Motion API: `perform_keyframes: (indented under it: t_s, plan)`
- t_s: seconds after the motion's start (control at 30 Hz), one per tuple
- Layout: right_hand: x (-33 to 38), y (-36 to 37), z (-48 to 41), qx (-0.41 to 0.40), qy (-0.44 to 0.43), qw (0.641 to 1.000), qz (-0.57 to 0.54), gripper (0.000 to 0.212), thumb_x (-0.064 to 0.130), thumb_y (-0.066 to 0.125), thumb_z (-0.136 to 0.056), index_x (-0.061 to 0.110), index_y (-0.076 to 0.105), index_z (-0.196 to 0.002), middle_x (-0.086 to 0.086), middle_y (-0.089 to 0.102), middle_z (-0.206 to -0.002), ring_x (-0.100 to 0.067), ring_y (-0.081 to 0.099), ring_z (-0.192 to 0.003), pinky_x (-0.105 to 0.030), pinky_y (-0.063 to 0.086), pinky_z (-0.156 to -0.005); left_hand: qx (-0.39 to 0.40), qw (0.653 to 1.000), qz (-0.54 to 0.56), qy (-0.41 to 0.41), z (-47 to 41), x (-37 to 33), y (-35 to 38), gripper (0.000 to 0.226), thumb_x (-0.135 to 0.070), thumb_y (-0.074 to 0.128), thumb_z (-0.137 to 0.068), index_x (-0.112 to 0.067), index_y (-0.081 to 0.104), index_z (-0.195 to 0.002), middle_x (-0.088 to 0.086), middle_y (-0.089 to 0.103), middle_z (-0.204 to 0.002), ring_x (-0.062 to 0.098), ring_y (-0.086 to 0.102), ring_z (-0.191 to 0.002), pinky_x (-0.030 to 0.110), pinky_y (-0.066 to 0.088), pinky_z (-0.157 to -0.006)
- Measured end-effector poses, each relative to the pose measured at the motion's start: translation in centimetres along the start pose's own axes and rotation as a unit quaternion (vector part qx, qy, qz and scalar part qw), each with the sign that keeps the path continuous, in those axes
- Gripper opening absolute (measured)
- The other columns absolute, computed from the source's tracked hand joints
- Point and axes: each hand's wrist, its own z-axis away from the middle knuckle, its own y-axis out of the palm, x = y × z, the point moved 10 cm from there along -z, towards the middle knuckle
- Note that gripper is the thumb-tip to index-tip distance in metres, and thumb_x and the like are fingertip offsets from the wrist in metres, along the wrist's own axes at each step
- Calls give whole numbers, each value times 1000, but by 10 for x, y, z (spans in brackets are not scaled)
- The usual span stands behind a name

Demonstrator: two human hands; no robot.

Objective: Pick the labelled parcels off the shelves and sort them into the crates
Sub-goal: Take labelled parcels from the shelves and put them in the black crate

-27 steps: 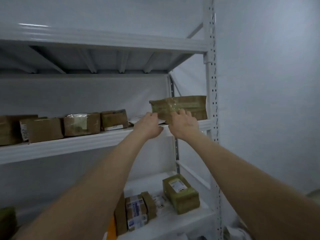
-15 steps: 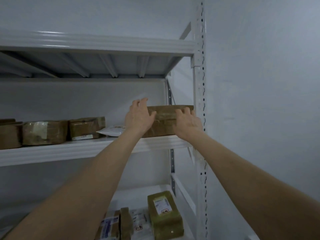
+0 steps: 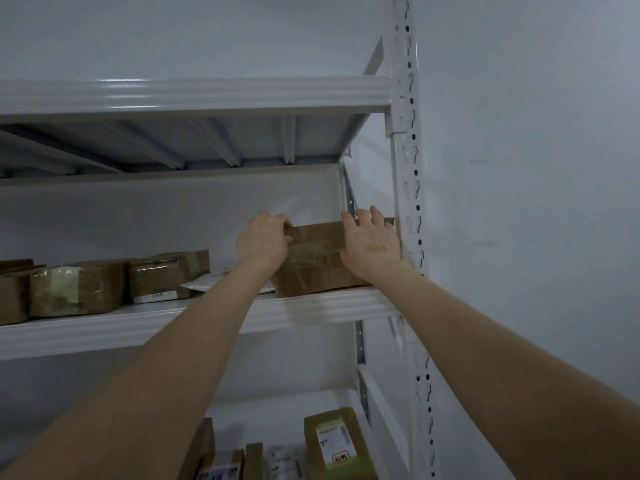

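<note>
1. The brown taped cardboard parcel (image 3: 317, 261) sits at the right end of the white metal middle shelf (image 3: 311, 308). Its long axis runs left-right along the front rim, and its broad side faces the camera.
2. The left hand (image 3: 263, 239) grips its upper left corner. The right hand (image 3: 370, 239) hooks fingers over its upper right edge, the two hands apart.
3. A white perforated upright (image 3: 410, 202) stands just right of the parcel. A flat white mailer (image 3: 207, 284) lies just left, then a row of brown taped boxes (image 3: 104, 289).
4. The parcel's top and back are hidden. Below, an olive labelled box (image 3: 337, 445) is cut off at the frame's edge.
</note>
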Motion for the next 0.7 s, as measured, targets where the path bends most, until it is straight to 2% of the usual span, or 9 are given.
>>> perform_keyframes:
  t_s: [0.13,0.23,0.3,0.37,0.43,0.5,0.6,0.7]
  plan:
    - [-3,5,-10,-7,14,1000,18,62,29,42,-97,14,16,-151,-15,18,-156,-38,6,-146,-47,16,-116,0,999,17,-27,1,21,-5,19,-16,60,-92,-23,63,-109,8,52,-114,28,56,-99,39,49,-87]
    - [-7,1,-13,-15,48,999,1,56,34,40,-99,16,22,-149,-16,16,-156,-41,12,-143,-47,21,-113,15,997,60,-54,0,44,-6,13,-17,57,-94,-27,59,-102,8,55,-114,27,59,-91,39,53,-79]
    - [-8,-2,-14,-13,74,996,-45,55,37,42,-99,19,24,-147,-16,13,-156,-42,27,-135,-47,31,-105,24,993,93,-64,0,51,-6,13,-14,57,-94,-25,58,-101,8,57,-112,25,58,-89,36,51,-76]
    - [-9,-2,-16,-6,102,985,-138,58,44,43,-97,20,24,-147,-16,11,-155,-42,40,-126,-47,37,-99,30,988,132,-79,0,56,-6,15,-11,55,-95,-20,59,-106,4,57,-107,21,55,-87,32,45,-72]
    - [-13,1,-19,5,134,962,-238,66,49,47,-94,19,22,-148,-16,21,-151,-41,45,-123,-47,40,-98,41,974,195,-106,3,60,-3,14,-13,52,-96,-18,59,-108,3,56,-104,19,52,-85,30,42,-71]
    - [-16,0,-19,3,153,948,-278,72,53,48,-92,18,21,-149,-16,31,-146,-39,46,-124,-47,41,-99,51,944,289,-149,7,63,3,9,-22,51,-98,-18,57,-104,4,57,-100,19,52,-80,31,45,-69]
    - [-20,-11,-12,-39,175,938,-296,71,53,46,-93,15,21,-148,-16,34,-144,-38,47,-121,-45,41,-94,10,918,351,-182,10,67,-3,25,-38,46,-98,-14,56,-96,5,57,-87,25,53,-83,34,43,-73]
    - [-26,-24,0,-77,207,923,-315,72,54,43,-94,13,20,-149,-14,34,-146,-36,47,-122,-40,40,-87,-39,901,372,-221,19,76,-12,44,-47,38,-98,-12,63,-105,14,65,-103,33,60,-95,42,49,-84]
